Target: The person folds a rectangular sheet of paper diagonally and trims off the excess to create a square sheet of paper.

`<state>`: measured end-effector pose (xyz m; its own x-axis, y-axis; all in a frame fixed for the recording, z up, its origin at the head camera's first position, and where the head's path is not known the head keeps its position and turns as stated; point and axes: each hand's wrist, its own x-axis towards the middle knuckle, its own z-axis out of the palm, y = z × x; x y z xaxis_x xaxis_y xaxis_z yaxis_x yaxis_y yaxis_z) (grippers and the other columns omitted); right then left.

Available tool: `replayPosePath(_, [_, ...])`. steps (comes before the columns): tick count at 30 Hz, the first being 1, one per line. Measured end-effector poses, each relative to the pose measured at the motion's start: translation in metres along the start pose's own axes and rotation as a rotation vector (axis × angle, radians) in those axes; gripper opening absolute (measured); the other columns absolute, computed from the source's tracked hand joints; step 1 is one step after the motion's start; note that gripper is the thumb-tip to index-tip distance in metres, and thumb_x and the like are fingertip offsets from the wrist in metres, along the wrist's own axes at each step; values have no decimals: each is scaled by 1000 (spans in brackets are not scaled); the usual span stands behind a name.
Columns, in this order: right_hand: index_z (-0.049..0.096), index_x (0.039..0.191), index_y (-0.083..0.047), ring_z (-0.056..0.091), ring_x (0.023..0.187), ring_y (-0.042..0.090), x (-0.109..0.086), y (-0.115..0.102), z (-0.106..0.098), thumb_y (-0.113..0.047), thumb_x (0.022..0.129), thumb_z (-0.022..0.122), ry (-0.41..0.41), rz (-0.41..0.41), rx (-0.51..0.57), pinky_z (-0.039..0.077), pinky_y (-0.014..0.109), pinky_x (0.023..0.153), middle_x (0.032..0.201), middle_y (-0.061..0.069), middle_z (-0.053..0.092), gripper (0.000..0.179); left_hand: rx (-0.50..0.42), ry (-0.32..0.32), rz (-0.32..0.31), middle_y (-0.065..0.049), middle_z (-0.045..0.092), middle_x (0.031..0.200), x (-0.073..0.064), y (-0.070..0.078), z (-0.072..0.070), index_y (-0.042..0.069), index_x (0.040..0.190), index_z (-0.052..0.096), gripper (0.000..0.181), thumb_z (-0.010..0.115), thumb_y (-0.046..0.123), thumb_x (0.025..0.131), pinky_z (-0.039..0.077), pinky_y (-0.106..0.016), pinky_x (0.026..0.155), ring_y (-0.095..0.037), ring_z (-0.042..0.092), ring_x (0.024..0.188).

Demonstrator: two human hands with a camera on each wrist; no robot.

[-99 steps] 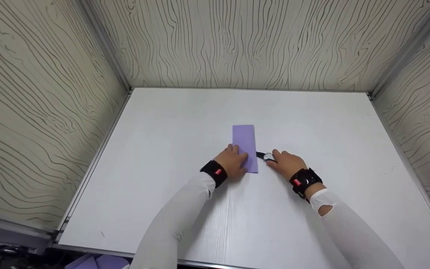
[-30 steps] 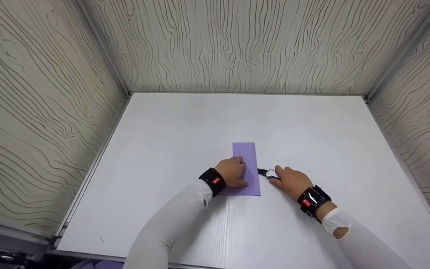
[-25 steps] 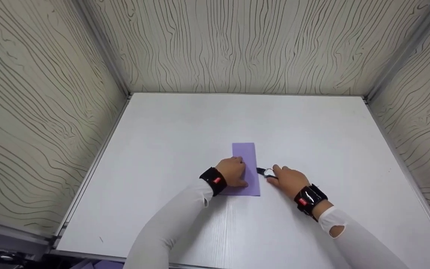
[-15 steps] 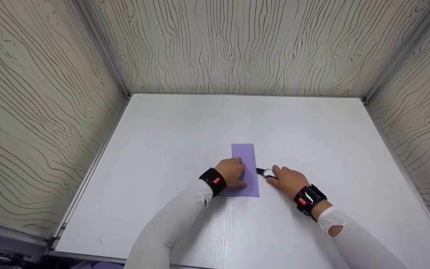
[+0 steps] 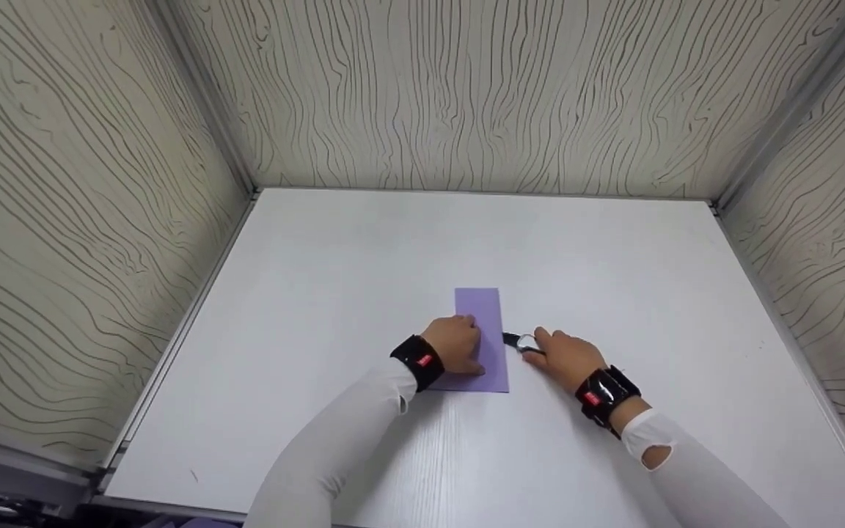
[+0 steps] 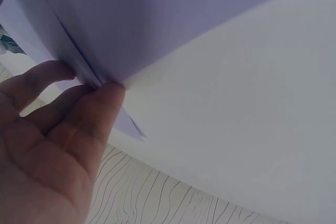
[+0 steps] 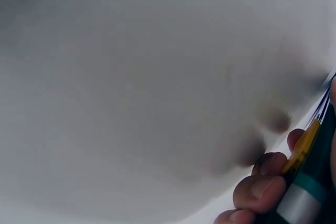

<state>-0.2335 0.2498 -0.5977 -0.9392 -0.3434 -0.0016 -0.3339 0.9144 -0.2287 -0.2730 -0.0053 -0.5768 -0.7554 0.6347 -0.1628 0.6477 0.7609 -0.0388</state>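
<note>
A folded sheet of purple paper point(image 5: 491, 359) lies on the white table, its long side running away from me. My left hand point(image 5: 453, 343) presses on it with fingertips and thumb. In the left wrist view, those fingertips point(image 6: 113, 92) sit at the edge of a paper point(image 6: 157, 14) layer, beside a narrow gap between layers. My right hand point(image 5: 569, 358) grips what looks like a utility knife point(image 5: 527, 343), its dark tip right at the paper's right edge. The right wrist view shows fingers curled round its dark green handle with a yellow piece point(image 7: 302, 148).
The white table point(image 5: 349, 249) is bordered by wood-grain patterned panels point(image 5: 422, 95) at the back and sides. More purple paper point(image 5: 206, 523) shows below the table's front edge at the left. Dark cables point(image 5: 4, 510) lie in the lower left corner.
Compared with the oldest frame, the paper sits nearer me and shows more at its lower left. Both hands have come slightly nearer too. Over the last second little differs beyond a small camera tilt.
</note>
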Motion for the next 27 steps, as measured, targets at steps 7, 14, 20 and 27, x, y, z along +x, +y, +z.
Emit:
replayPosePath(7, [62,112,-5,51,58,24,0,-1,1,-45,106,69,18,-2,-12,46,41,51,74,10,57,41,15,-1,-1,-4,70,114,-2,0,-1,7,114,78,60,79,63,91,63,-35,89,-19,69,100])
replayPosePath(14, [60,109,-6,49,58,23,2,2,2,-44,105,69,34,11,-21,45,41,51,72,9,55,39,18,11,2,-3,69,112,-1,0,-1,7,114,78,61,80,63,91,63,-35,87,-18,69,98])
replayPosePath(20, [60,107,-5,49,56,24,5,-1,1,-44,105,70,42,-3,-27,47,44,51,72,10,56,40,55,17,9,-3,71,114,-6,1,-5,8,113,78,61,78,65,90,64,-34,86,-18,71,99])
replayPosePath(27, [59,105,-7,49,58,24,6,3,2,-43,105,70,48,4,-20,46,43,51,72,9,55,38,43,13,13,-2,70,114,-4,1,-4,9,112,78,59,78,64,91,63,-34,87,-18,70,99])
